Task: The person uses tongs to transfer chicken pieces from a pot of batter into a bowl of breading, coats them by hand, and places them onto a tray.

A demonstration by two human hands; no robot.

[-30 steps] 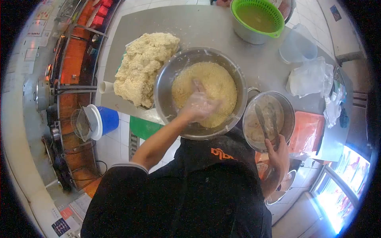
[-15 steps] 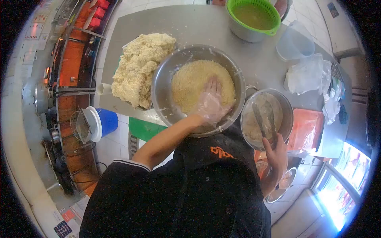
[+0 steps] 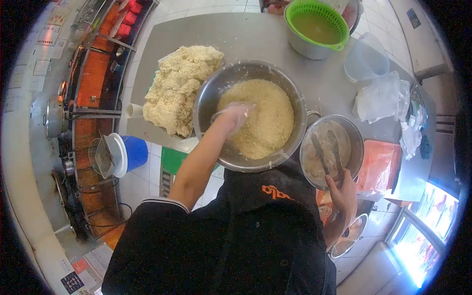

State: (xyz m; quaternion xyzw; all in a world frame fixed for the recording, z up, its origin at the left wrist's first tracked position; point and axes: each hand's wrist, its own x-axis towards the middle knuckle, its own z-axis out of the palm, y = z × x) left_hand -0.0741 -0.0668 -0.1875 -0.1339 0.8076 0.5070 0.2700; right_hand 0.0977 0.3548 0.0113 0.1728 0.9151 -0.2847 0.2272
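— Why is the big metal bowl point(image 3: 205, 105) so near your body?

— I think it is so that my left hand point(image 3: 236, 116) can reach inside easily. This hand is in the yellowish crumbs point(image 3: 270, 125), at the side near the mound of pale, crumbly food point(image 3: 182, 91). The mound is just beside the bowl, on the counter point(image 3: 236, 37).

— And is this left grip open or closed?

— I cannot tell you. The fingers are blurred among the crumbs. There is something thin and pale over the hand, maybe a clear glove.

— What does the right hand point(image 3: 346, 192) do?

— Its grip is clamped on the tongs point(image 3: 320, 153), at their near end. The two arms of the tongs are apart, and they reach into the pale, wet mixture point(image 3: 345, 147) in the smaller metal pot point(image 3: 358, 140). I hold them so, I believe, because then my fingers are out of the wet part.

— Why does this pot stand there?

— It is on my right, just beside the big bowl, so each hand has its own vessel. The red tray point(image 3: 379, 164) is on the other side of the pot, also near my right hand.
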